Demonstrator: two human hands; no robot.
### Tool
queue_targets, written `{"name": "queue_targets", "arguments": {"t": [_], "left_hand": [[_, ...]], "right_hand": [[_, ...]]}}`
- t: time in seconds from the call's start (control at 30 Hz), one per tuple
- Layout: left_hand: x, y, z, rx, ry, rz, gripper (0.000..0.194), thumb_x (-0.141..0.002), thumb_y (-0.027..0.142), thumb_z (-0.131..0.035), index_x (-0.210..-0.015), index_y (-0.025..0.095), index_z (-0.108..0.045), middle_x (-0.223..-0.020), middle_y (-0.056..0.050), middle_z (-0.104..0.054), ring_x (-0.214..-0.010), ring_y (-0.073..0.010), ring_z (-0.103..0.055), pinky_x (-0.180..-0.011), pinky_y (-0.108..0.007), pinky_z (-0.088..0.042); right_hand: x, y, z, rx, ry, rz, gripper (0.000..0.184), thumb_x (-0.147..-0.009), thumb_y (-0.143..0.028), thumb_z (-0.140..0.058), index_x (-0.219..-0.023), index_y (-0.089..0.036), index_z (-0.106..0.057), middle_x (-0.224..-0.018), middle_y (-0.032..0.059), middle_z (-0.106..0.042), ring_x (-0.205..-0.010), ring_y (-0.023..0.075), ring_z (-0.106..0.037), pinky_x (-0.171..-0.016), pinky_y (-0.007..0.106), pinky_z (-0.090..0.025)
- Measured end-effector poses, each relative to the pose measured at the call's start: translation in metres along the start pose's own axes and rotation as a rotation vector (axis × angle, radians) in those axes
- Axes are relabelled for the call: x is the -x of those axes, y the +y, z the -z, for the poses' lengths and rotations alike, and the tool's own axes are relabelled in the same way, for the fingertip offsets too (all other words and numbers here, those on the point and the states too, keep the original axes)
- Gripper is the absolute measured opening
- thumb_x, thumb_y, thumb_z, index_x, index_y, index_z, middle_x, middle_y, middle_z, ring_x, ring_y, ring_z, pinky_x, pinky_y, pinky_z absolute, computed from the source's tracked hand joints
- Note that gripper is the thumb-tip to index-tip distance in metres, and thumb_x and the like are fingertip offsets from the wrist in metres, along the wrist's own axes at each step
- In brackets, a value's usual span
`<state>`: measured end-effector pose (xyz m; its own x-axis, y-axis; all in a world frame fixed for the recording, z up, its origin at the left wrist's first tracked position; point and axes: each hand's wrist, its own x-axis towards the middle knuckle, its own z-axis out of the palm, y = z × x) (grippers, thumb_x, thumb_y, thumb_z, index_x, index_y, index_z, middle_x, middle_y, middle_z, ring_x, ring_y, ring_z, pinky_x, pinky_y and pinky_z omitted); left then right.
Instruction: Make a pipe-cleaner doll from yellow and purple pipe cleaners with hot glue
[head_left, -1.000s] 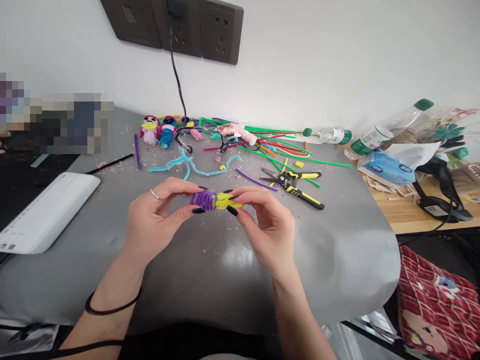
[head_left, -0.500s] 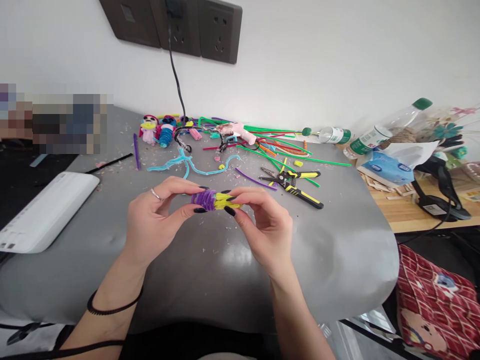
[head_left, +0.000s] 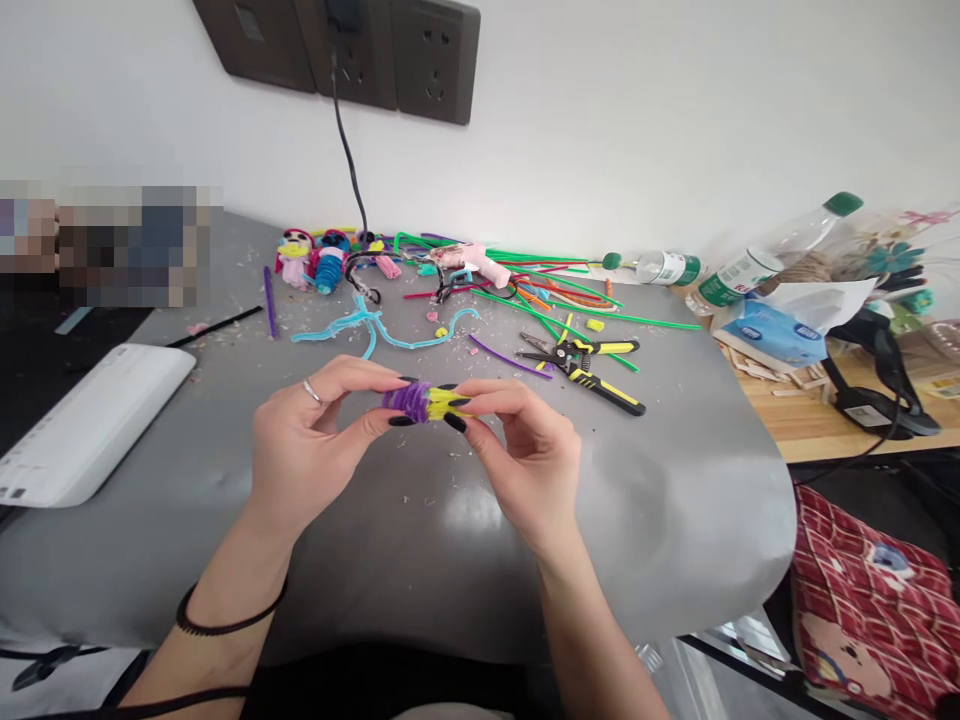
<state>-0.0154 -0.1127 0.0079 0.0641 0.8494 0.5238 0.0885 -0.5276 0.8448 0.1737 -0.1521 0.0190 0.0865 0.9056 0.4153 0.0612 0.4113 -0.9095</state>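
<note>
Both my hands hold a small coil of purple and yellow pipe cleaner [head_left: 422, 401] above the grey table [head_left: 675, 500]. My left hand [head_left: 311, 440] pinches the purple end between thumb and fingers; a ring is on one finger. My right hand [head_left: 525, 455] pinches the yellow end, fingers curled. Both hands have dark nails. The coil lies sideways between the fingertips.
Yellow-handled pliers [head_left: 592, 362] lie just behind my right hand. Loose pipe cleaners [head_left: 555, 300], a pink glue gun [head_left: 472, 262] and small figures [head_left: 311, 258] crowd the back. A white device [head_left: 82, 420] sits left; bottles [head_left: 739, 270] and tissues [head_left: 776, 335] sit right.
My right fingers have slid a little along the yellow end toward the purple part. The view has shifted slightly; my left hand stays put.
</note>
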Motion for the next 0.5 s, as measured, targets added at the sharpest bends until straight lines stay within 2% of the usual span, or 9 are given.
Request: {"name": "queue_targets", "arguments": {"t": [0.5], "left_hand": [[0.0011,-0.0011,-0.0019,-0.009,0.022,0.006,0.020,-0.082,0.014,-0.083,-0.096,0.028,-0.082,-0.090,-0.001,-0.081,-0.087,-0.0198,-0.073,-0.080,-0.034,-0.059]], "right_hand": [[-0.0010,0.0024,-0.0030,-0.033,0.016,0.020,0.016,-0.093,-0.011,-0.069,-0.090,-0.026,-0.072,-0.103,0.0044,-0.079,-0.098,0.0199,-0.076,-0.088,0.038,-0.063]]}}
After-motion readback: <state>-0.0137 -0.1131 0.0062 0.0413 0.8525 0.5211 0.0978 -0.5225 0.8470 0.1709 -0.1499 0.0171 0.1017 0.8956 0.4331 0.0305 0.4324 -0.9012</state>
